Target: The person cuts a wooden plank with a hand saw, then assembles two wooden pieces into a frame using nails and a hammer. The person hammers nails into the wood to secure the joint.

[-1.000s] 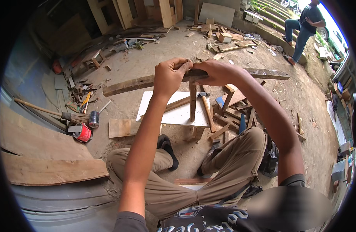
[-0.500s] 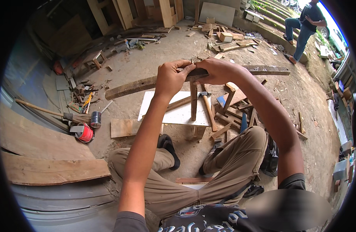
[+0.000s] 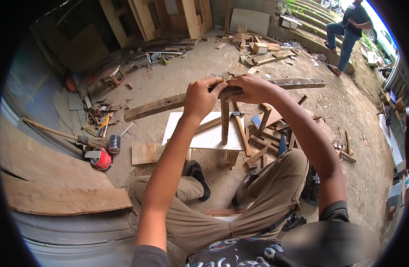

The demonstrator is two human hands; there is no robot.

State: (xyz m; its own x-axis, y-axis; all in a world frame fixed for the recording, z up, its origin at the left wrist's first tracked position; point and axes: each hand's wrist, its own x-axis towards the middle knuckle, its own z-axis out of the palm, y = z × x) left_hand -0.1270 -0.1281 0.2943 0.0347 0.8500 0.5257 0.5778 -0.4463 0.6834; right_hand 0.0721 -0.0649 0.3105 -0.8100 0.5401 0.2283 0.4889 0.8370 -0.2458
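A long, rough wooden strip [image 3: 157, 106] is held crosswise in front of me, above a low table with a white top [image 3: 180, 127]. My left hand [image 3: 200, 99] is closed at the strip's middle, thumb and forefinger pinching what looks like a thin upright nail [image 3: 223, 79]. Right beside it, my right hand [image 3: 252, 89] wraps over the strip, its fingertips meeting the left ones. Below the hands a short wooden leg [image 3: 225, 122] stands under the strip; the joint between them is hidden. A hammer [image 3: 242, 133] with a wooden handle lies on the table's right side.
Scrap wood [image 3: 266, 135] is heaped right of the table, with more offcuts [image 3: 262, 49] farther back. At left are a broom [image 3: 91, 140], a red bucket [image 3: 102, 159], a metal can [image 3: 114, 144] and wide planks [image 3: 66, 198]. Another person [image 3: 346, 38] stands at the far right.
The view has shifted slightly. Both hands and the strip sit a little lower in the picture, with the grip much the same. The hammer has not been moved from the table.
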